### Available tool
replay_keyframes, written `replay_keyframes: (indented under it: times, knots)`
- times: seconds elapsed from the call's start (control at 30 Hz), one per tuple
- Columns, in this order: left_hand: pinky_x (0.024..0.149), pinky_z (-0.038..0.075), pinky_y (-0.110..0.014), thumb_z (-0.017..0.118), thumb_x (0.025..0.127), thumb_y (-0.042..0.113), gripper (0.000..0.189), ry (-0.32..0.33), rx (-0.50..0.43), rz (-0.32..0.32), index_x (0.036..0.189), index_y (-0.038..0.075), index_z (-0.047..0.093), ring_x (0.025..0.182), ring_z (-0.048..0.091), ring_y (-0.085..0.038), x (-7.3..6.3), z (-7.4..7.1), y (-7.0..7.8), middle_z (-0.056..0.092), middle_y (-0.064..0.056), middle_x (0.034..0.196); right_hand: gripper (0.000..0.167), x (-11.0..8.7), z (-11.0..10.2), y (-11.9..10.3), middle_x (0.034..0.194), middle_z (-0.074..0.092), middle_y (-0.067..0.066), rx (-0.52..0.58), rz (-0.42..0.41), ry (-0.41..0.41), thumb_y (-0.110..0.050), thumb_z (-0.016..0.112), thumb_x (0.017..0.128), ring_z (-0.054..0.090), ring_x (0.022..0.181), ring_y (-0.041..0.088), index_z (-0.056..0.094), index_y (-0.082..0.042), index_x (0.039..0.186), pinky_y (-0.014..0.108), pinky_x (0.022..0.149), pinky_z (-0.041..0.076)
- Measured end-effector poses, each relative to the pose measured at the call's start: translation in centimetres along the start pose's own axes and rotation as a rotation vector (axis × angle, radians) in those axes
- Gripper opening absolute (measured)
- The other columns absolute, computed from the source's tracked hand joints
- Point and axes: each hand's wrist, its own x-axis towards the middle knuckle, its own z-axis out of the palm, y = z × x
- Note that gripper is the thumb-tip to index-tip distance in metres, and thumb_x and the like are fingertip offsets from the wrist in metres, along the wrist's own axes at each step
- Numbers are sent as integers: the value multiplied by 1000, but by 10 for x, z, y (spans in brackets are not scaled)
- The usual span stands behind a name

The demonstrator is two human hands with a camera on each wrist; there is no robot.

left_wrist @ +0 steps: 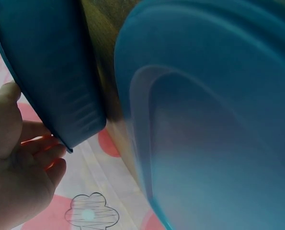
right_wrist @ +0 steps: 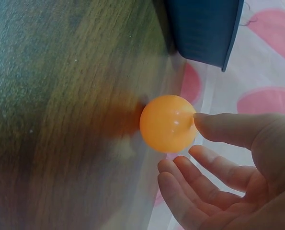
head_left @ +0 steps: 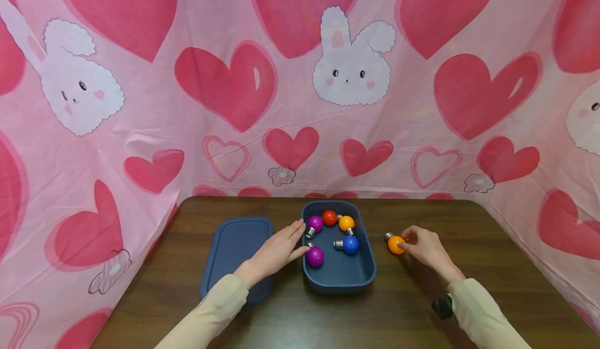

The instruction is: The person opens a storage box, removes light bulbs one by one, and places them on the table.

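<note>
My left hand (head_left: 277, 250) lies along the left side of a dark blue open box (head_left: 363, 273), with fairly straight fingers and the thumb at its rim. Inside the box are two purple bulbs (head_left: 315, 257), a red bulb (head_left: 329, 217), an orange bulb (head_left: 346, 223) and a blue bulb (head_left: 350, 244). Right of the box, a second orange light bulb (right_wrist: 165, 123) lies at the table surface, its metal base towards the box. At that bulb is my right hand (head_left: 425, 247): the thumb tip touches it, while the loosely bent fingers show a small gap in the right wrist view.
A matching blue lid (head_left: 241, 252) lies flat on the wooden table (head_left: 300, 323), left of the box and partly under my left forearm. Behind the table hangs a pink cloth (head_left: 300, 104) with hearts and rabbits. A black device (head_left: 442, 306) sits at my right wrist.
</note>
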Motion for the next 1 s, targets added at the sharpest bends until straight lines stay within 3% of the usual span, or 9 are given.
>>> replay_keyframes:
  times: [1.0]
  knots:
    - [112,45,-45,55,100,43,66,10,6,16,149,1,42,140,48,-33,1,-2,2,43,-16,155,27,1,-1,-4,90,71,17,-34,-92,42,-17,77,84,65,79,24,67,4,97,39,72,58]
